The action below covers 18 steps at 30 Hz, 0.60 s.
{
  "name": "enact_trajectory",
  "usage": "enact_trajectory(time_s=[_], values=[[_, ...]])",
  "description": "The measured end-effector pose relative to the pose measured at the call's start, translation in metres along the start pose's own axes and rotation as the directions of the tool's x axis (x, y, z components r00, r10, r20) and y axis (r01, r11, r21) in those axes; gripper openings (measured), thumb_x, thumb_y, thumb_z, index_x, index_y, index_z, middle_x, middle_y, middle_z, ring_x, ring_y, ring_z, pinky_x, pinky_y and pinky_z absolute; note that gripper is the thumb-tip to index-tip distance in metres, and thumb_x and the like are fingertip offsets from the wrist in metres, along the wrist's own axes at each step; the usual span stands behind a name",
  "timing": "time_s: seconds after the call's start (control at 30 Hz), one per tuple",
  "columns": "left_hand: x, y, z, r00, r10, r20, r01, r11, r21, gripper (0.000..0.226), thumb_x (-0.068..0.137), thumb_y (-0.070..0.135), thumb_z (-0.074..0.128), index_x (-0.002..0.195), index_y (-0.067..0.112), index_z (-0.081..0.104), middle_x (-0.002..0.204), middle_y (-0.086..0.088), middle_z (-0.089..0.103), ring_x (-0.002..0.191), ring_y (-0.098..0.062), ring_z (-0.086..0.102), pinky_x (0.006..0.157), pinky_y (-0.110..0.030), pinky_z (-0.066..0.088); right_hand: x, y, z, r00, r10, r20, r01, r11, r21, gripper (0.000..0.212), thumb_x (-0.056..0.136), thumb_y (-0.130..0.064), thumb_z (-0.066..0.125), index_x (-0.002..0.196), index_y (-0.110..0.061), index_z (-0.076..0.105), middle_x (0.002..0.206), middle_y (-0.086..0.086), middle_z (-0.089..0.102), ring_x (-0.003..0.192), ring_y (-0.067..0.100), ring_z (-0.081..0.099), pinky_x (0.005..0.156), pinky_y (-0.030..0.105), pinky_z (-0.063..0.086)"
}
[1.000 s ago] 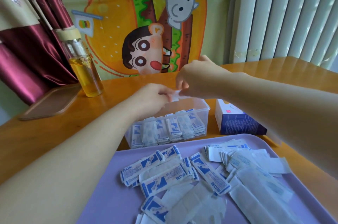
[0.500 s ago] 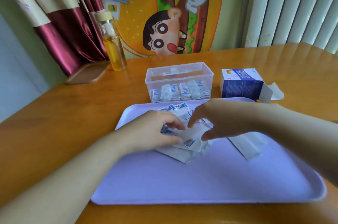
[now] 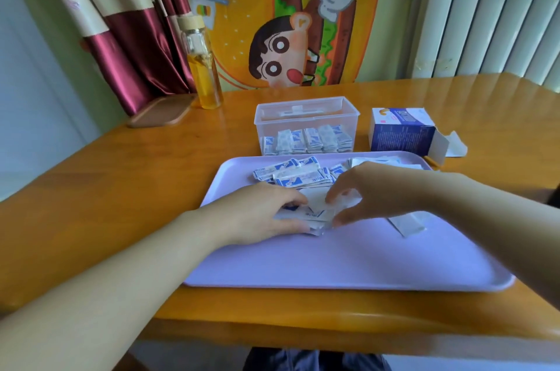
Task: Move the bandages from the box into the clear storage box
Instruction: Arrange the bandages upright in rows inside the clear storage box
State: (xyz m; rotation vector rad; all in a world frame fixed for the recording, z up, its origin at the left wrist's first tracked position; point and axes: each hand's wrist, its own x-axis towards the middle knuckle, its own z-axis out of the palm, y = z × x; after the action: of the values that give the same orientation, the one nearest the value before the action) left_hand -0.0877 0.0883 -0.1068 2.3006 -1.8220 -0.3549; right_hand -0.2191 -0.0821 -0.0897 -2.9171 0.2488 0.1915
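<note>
Wrapped bandages in white and blue paper lie heaped on the far half of a lilac tray. My left hand grips a small stack of bandages from the left, thumb under it and fingers over it. My right hand curls over the same stack from the right, pinching a wrapper on top of it. Behind the tray stands the clear storage box, open, with a row of bandages upright along its front wall. The blue and white bandage box lies to its right with its flap open.
A glass bottle of yellow liquid and a brown wooden lid sit at the table's far left by the curtain. One loose bandage lies under my right wrist. The table's near edge runs just below the tray.
Both hands came back from over the clear box down to the tray and closed on a stack of bandages. Since half a second ago they have barely shifted.
</note>
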Motion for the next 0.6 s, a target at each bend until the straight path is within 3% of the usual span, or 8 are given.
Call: enact_trajectory(time_s=[0.1, 0.23, 0.33, 0.4, 0.47, 0.5, 0.57, 0.6], values=[[0.000, 0.001, -0.004, 0.999, -0.032, -0.010, 0.032, 0.999, -0.042, 0.028, 0.097, 0.036, 0.046, 0.114, 0.024, 0.065, 0.111, 0.009, 0.066, 0.101, -0.007, 0.057, 0.091, -0.029, 0.042, -0.001, 0.002, 0.003, 0.999, 0.021, 0.042, -0.015, 0.990, -0.142, 0.041, 0.091, -0.047, 0.051, 0.128, -0.030, 0.056, 0.128, -0.007, 0.055, 0.115, 0.013, 0.052, 0.094, 0.025, 0.040], [0.003, -0.003, -0.003, 1.000, 0.010, -0.002, -0.010, 0.997, 0.082, 0.028, 0.096, 0.028, 0.051, 0.120, 0.020, 0.063, 0.118, 0.005, 0.061, 0.092, -0.003, 0.051, 0.085, -0.017, 0.038, 0.000, -0.001, 0.008, 0.995, 0.084, 0.057, -0.062, 0.946, -0.317, 0.040, 0.097, -0.038, 0.042, 0.130, -0.017, 0.052, 0.131, 0.006, 0.047, 0.117, 0.024, 0.050, 0.099, 0.038, 0.042], [0.007, -0.005, -0.001, 0.999, 0.001, -0.042, 0.002, 0.997, 0.074, 0.033, 0.094, 0.028, 0.055, 0.127, 0.021, 0.057, 0.116, 0.009, 0.058, 0.082, 0.000, 0.044, 0.073, -0.010, 0.034, -0.003, -0.014, 0.002, 0.980, -0.039, -0.197, -0.024, 0.952, -0.304, 0.036, 0.094, -0.038, 0.049, 0.125, -0.022, 0.055, 0.126, -0.001, 0.051, 0.117, 0.018, 0.048, 0.092, 0.031, 0.044], [0.009, -0.006, 0.000, 0.998, -0.011, -0.064, 0.016, 0.996, 0.082, 0.027, 0.094, 0.027, 0.055, 0.120, 0.022, 0.060, 0.094, 0.017, 0.055, 0.070, 0.001, 0.044, 0.065, -0.007, 0.033, -0.006, -0.027, -0.004, 0.940, -0.146, -0.309, 0.089, 0.977, -0.193, 0.026, 0.091, -0.037, 0.055, 0.114, -0.027, 0.062, 0.114, -0.008, 0.059, 0.106, 0.011, 0.053, 0.082, 0.024, 0.042], [0.010, -0.007, 0.001, 0.994, 0.005, -0.108, 0.010, 0.991, 0.131, 0.015, 0.094, 0.029, 0.053, 0.099, 0.021, 0.064, 0.071, 0.013, 0.050, 0.063, -0.001, 0.046, 0.062, -0.011, 0.036, -0.007, -0.039, -0.005, 0.949, -0.190, -0.253, 0.160, 0.978, -0.133, 0.021, 0.087, -0.038, 0.061, 0.105, -0.029, 0.065, 0.103, -0.012, 0.063, 0.095, 0.008, 0.057, 0.076, 0.020, 0.042], [0.011, -0.008, 0.003, 0.992, 0.025, -0.127, -0.003, 0.986, 0.169, 0.017, 0.094, 0.030, 0.051, 0.092, 0.020, 0.065, 0.068, 0.008, 0.051, 0.064, -0.005, 0.048, 0.064, -0.021, 0.042, -0.007, -0.042, -0.002, 0.961, -0.188, -0.201, 0.162, 0.977, -0.138, 0.021, 0.085, -0.040, 0.063, 0.103, -0.029, 0.065, 0.102, -0.012, 0.064, 0.094, 0.008, 0.056, 0.078, 0.022, 0.044], [0.010, -0.008, 0.004, 0.991, 0.043, -0.124, -0.007, 0.960, 0.278, 0.020, 0.092, 0.029, 0.047, 0.092, 0.022, 0.066, 0.078, 0.004, 0.061, 0.074, -0.013, 0.056, 0.070, -0.036, 0.047, -0.004, -0.041, 0.004, 0.981, -0.144, -0.127, 0.125, 0.982, -0.144, 0.028, 0.082, -0.045, 0.065, 0.105, -0.029, 0.063, 0.106, -0.010, 0.061, 0.098, 0.010, 0.055, 0.083, 0.028, 0.047], [0.010, -0.006, 0.002, 0.991, 0.041, -0.125, 0.004, 0.940, 0.341, 0.022, 0.092, 0.027, 0.045, 0.096, 0.024, 0.066, 0.086, 0.004, 0.064, 0.082, -0.015, 0.058, 0.072, -0.036, 0.048, -0.003, -0.039, 0.006, 0.987, -0.123, -0.108, 0.109, 0.986, -0.129, 0.031, 0.081, -0.046, 0.065, 0.107, -0.030, 0.062, 0.109, -0.009, 0.060, 0.100, 0.011, 0.055, 0.085, 0.030, 0.047]])
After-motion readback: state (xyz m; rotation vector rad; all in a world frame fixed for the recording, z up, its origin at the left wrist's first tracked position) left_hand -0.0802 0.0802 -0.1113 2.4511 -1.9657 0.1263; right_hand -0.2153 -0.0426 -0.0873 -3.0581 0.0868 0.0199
